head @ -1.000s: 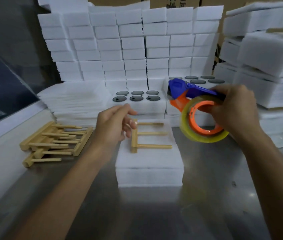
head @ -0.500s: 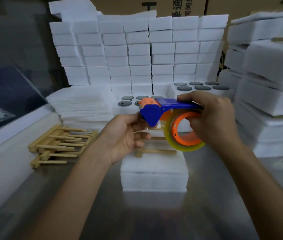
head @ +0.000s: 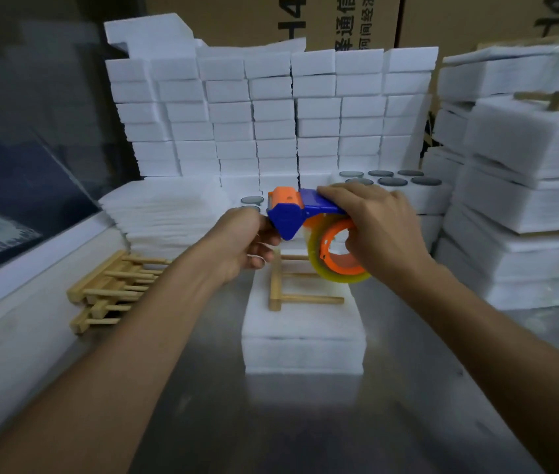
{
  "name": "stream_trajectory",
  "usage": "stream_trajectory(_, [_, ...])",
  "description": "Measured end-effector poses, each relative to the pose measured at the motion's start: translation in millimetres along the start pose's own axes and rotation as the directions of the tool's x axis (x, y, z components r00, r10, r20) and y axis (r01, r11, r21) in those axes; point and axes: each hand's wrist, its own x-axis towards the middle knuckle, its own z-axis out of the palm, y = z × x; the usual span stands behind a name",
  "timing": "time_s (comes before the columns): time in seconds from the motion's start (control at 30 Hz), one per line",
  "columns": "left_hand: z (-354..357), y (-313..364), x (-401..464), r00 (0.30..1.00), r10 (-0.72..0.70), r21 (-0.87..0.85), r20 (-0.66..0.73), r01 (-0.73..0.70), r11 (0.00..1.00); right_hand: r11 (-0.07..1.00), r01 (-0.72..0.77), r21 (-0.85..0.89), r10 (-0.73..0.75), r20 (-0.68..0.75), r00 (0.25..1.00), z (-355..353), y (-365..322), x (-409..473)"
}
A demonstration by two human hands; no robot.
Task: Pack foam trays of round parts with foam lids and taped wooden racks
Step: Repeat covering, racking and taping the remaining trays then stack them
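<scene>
A white foam tray with its foam lid [head: 302, 333] stands on the steel table in front of me. A wooden rack [head: 291, 295] lies on the lid. Above it my right hand [head: 377, 227] grips a blue and orange tape dispenser [head: 309, 220] with a roll of clear tape [head: 339, 258]. My left hand [head: 244, 241] is at the dispenser's front end, fingers curled at the tape's end; the tape itself is too hard to make out.
Several spare wooden racks [head: 110, 285] lie at the left. Thin foam sheets [head: 168, 217] are stacked behind them. Open trays with dark round parts [head: 391, 181] sit behind the dispenser. Walls of foam blocks [head: 271, 111] stand at the back, packed stacks [head: 527, 200] at the right.
My right hand brought the dispenser left and down over the tray. My left hand rose from the rack to the dispenser's front end.
</scene>
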Motion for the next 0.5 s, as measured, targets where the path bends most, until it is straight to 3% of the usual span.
stream_trajectory(0.13, [-16.7, 0.1, -1.7, 0.997, -0.073, 0.035, -0.014, 0.073, 0.997, 0.997, 0.062, -0.034, -0.056, 0.160, 0.985, -14.5, 14.9, 0.5])
stream_trajectory(0.5, [-70.2, -37.8, 5.0, 0.979, -0.187, 0.056, -0.080, 0.191, 0.980, 0.989, 0.069, -0.132, -0.033, 0.255, 0.966, -33.7, 73.1, -34.4])
